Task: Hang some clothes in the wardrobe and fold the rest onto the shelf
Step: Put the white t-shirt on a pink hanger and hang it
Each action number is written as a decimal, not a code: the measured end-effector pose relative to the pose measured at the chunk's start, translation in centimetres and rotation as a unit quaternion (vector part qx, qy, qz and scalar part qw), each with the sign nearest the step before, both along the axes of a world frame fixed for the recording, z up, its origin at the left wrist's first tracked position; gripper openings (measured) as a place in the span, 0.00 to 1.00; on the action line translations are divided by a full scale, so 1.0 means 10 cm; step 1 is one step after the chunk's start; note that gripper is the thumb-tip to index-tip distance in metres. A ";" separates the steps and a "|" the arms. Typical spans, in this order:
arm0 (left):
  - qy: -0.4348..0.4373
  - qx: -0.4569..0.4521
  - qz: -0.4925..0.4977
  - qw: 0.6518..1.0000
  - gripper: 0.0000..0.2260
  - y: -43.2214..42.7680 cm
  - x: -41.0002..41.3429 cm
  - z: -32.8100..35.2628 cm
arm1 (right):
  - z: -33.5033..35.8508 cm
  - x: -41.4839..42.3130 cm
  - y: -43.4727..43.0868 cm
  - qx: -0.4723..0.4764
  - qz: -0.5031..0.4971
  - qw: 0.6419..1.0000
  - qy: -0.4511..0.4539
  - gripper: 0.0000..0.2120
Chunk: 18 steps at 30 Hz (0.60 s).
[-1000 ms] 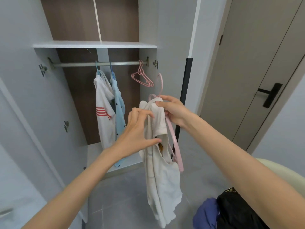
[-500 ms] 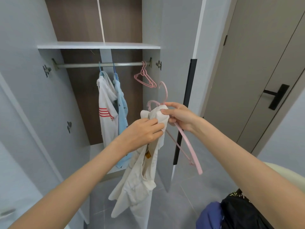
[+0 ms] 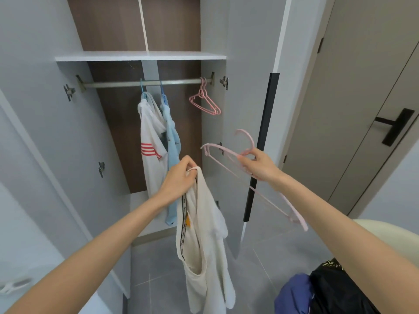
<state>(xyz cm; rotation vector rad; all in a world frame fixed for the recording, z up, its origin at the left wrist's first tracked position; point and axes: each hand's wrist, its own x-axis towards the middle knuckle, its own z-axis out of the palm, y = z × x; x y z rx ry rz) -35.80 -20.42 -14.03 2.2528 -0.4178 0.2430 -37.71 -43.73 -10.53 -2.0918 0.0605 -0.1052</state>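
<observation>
My left hand (image 3: 179, 181) grips the top of a cream garment (image 3: 201, 241) that hangs straight down in front of the open wardrobe. Apart from it, my right hand (image 3: 259, 165) holds a pale pink hanger (image 3: 229, 152) near its hook, tilted, with no cloth on it. On the wardrobe rail (image 3: 145, 83) hang a white shirt with red stripes (image 3: 150, 146) and a light blue shirt (image 3: 172, 141), both on blue hangers. Empty pink hangers (image 3: 205, 102) hang at the rail's right end.
A white shelf (image 3: 140, 55) runs above the rail. The wardrobe's right door (image 3: 249, 109) stands open with a black handle strip. A closed room door (image 3: 374, 98) is at the right. Dark blue and black clothes (image 3: 317, 293) lie on a cream seat at the lower right.
The cream garment has come off the pink hanger. My left hand now holds the garment alone lower down, and my right hand has swung the bare hanger up and to the right.
</observation>
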 end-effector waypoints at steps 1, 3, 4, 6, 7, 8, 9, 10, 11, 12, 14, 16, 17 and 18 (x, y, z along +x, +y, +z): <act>0.016 0.024 0.009 1.000 0.02 0.04 0.08 -0.08 | -0.01 -0.02 -0.04 -0.029 0.002 0.999 -0.025 0.03; 0.042 0.065 0.024 0.997 0.04 0.10 0.25 -0.24 | -0.04 -0.06 -0.10 -0.079 0.009 0.996 -0.042 0.05; 0.052 0.078 0.031 0.995 0.04 0.12 0.32 -0.31 | -0.05 -0.09 -0.13 -0.101 0.007 0.994 -0.035 0.08; 0.068 0.094 0.048 0.992 0.05 0.13 0.44 -0.42 | -0.08 -0.16 -0.18 -0.133 -0.003 0.991 -0.011 0.13; 0.075 0.102 0.057 0.990 0.05 0.12 0.49 -0.47 | -0.09 -0.20 -0.21 -0.138 -0.008 0.990 0.000 0.14; 0.077 0.110 0.063 0.989 0.05 0.12 0.53 -0.52 | -0.11 -0.24 -0.23 -0.142 -0.009 0.990 0.009 0.15; 0.077 0.122 0.069 0.987 0.05 0.10 0.56 -0.56 | -0.14 -0.28 -0.26 -0.147 -0.007 0.989 0.018 0.15; 0.076 0.133 0.074 0.986 0.05 0.08 0.59 -0.59 | -0.16 -0.33 -0.27 -0.153 -0.001 0.988 0.026 0.16; 0.078 0.141 0.077 0.984 0.06 0.06 0.61 -0.62 | -0.19 -0.37 -0.29 -0.158 0.007 0.987 0.035 0.17; 0.078 0.144 0.080 0.983 0.06 0.03 0.63 -0.65 | -0.21 -0.41 -0.29 -0.161 0.013 0.986 0.042 0.17; 0.078 0.145 0.082 0.983 0.06 -0.04 0.64 -0.68 | -0.27 -0.48 -0.29 -0.158 0.021 0.986 0.052 0.18; 0.064 0.155 0.074 0.983 0.05 -0.11 0.65 -0.68 | -0.31 -0.52 -0.27 -0.151 0.021 0.987 0.055 0.17; 0.056 0.161 0.068 0.983 0.05 -0.14 0.64 -0.67 | -0.34 -0.53 -0.25 -0.144 0.017 0.988 0.055 0.17; 0.050 0.164 0.060 0.983 0.05 -0.19 0.64 -0.65 | -0.36 -0.54 -0.25 -0.137 0.012 0.989 0.054 0.17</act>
